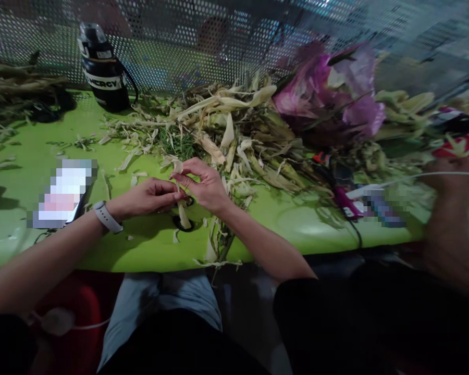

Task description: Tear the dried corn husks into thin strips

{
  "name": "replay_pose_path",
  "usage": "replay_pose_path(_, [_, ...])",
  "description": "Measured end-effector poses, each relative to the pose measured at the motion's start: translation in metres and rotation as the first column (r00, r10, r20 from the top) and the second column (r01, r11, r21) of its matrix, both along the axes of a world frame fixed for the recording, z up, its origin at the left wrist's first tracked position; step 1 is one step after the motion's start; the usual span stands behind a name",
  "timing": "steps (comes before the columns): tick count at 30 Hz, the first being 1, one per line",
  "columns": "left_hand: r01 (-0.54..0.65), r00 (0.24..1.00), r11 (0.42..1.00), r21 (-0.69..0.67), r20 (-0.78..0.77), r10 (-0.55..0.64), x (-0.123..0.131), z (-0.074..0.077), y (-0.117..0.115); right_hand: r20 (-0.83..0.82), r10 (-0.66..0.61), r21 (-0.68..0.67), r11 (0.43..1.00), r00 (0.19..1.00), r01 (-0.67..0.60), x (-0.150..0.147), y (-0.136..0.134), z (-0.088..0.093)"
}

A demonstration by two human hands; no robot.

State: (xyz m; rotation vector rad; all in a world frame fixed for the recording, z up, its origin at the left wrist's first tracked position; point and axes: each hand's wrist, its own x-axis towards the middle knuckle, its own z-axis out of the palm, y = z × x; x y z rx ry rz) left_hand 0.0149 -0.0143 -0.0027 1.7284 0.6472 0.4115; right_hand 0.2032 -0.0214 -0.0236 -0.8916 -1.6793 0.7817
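Observation:
My left hand [152,197], with a white watch band on the wrist, is closed in a pinch on a pale dried husk strip [183,212]. The strip hangs below the fingertips, over the table. My right hand [203,179] is just beside it, its thumb and fingers pinching the curled upper end of the husk [177,166]. Under the hands lie black rings, which look like scissor handles [183,224], partly covered by the strip and fingers. Small husk scraps [211,245] are scattered on the green table [148,250] around both hands.
A heap of dried husks [234,130] spreads behind my hands, with a pink plastic bag [332,94] at its right. A black bottle [105,73] stands back left; a lit phone [64,195] lies left. A cabled phone [383,205] and another person's hand [441,179] are at right.

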Motion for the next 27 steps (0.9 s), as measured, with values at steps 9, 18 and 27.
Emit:
replay_pose_path(9, [-0.168,0.964,0.941,-0.292,0.152,0.219,-0.002,-0.015,0.002,0.35,0.036,-0.023,0.999,0.936,-0.029,0.028,0.008,0.018])
replay_pose_path(18, [-0.13,0.977,0.977,-0.171,0.145,0.155,0.0,-0.007,-0.001,0.454,-0.205,0.373,0.927,0.867,0.024,0.028,0.02,0.005])
replay_pose_path(27, [-0.363,0.849,0.911,-0.195,0.333,0.41,0.002,-0.019,0.004,0.446,-0.345,0.468,0.876,0.826,0.113,0.013,-0.015,0.006])
